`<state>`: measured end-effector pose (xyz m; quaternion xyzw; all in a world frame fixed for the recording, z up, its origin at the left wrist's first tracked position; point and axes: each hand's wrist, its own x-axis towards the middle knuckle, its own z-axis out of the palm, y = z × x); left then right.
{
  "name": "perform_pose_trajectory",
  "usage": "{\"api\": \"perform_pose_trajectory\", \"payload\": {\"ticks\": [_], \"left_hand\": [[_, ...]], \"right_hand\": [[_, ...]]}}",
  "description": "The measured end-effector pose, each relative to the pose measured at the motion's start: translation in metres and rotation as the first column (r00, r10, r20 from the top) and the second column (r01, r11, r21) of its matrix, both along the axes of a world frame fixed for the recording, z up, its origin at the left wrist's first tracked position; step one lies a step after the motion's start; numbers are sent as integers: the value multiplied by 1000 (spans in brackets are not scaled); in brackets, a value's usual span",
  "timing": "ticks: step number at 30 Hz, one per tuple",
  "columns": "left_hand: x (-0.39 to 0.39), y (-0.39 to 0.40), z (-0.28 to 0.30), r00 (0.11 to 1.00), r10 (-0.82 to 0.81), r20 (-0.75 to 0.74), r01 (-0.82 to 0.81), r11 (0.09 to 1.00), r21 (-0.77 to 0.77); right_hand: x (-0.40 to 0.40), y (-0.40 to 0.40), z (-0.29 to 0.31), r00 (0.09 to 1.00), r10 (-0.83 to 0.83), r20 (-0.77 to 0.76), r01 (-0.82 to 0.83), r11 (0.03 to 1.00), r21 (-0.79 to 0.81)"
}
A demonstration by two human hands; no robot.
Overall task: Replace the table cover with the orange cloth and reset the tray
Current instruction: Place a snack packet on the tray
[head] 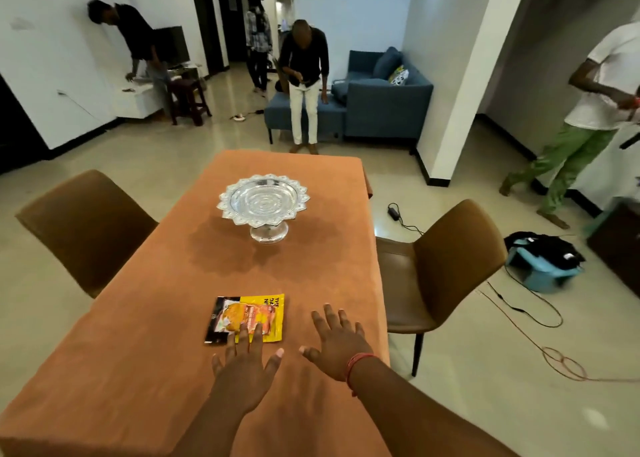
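An orange cloth [145, 345] covers the whole table. A silver footed tray [264, 200] with a scalloped rim stands upright near the table's middle, with nothing in it. Two snack packets [247, 314], one black and one yellow, lie flat on the cloth in front of me. My left hand [244, 373] is spread flat, its fingertips over the near edge of the packets. My right hand [341, 344], with a red thread at the wrist, is spread flat over the cloth to the right of the packets and holds nothing.
A brown chair [86, 228] stands at the table's left and another [446, 266] at its right. Cables and a blue basket of clothes [543, 262] lie on the floor to the right. Several people stand near a blue sofa [381, 100] beyond the table.
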<state>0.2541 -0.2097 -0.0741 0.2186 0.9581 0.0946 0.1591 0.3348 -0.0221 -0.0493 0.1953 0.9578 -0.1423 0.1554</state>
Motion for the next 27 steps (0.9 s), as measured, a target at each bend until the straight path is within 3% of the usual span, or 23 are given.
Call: {"api": "perform_pose_trajectory", "payload": {"ticks": [6, 11, 21, 27], "left_hand": [[-9, 19, -12, 999, 40, 32, -40, 999, -10], [-19, 42, -20, 981, 196, 15, -195, 980, -29], [15, 114, -29, 879, 477, 21, -475, 878, -55], [22, 98, -36, 762, 643, 75, -636, 766, -96]], "right_hand": [[-16, 26, -13, 997, 64, 45, -64, 998, 15], [-53, 62, -25, 982, 189, 32, -188, 982, -18], [-99, 118, -46, 855, 514, 64, -507, 856, -99], [-131, 101, -54, 768, 635, 89, -628, 773, -91]]}}
